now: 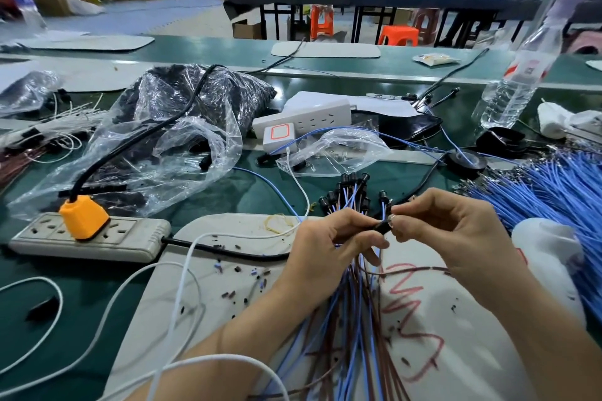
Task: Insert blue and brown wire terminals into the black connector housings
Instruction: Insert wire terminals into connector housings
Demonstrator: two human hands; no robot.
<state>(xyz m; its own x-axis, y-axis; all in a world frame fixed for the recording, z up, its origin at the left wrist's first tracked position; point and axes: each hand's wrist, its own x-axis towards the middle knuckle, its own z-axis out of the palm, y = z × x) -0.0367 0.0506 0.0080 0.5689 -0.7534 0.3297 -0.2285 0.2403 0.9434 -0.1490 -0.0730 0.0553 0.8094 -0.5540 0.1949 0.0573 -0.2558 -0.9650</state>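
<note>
Near the camera, a worker's left hand (325, 247) grips a bundle of blue and brown wires (355, 319). The bundle trails back toward the camera across a white mat (228, 270) on the bench (91, 280). At the top of that grip, thumb and forefinger pinch a black connector housing (380, 226).

The right hand (456, 234) meets it from the right, fingertips pinched on what appears to be the terminal end of a brown wire (423, 268). The wire loops back under the palm, and the terminal itself is too small to make out. The housing's long axis runs left to right, with one end toward the right-hand grip and touching or all but touching it. The coming push would therefore seem to go straight leftward along that axis.

Just beyond the two grips, finished housings (350, 189) fan up from the bundle. Further right of the grip lies a heap of loose blue wires (553, 195). Beyond and to the left, a large plastic bag (195, 107) holds a dark mass, probably spare housings. Straight beyond, a small clear bag (335, 150) holds tiny parts too small to identify.
</note>
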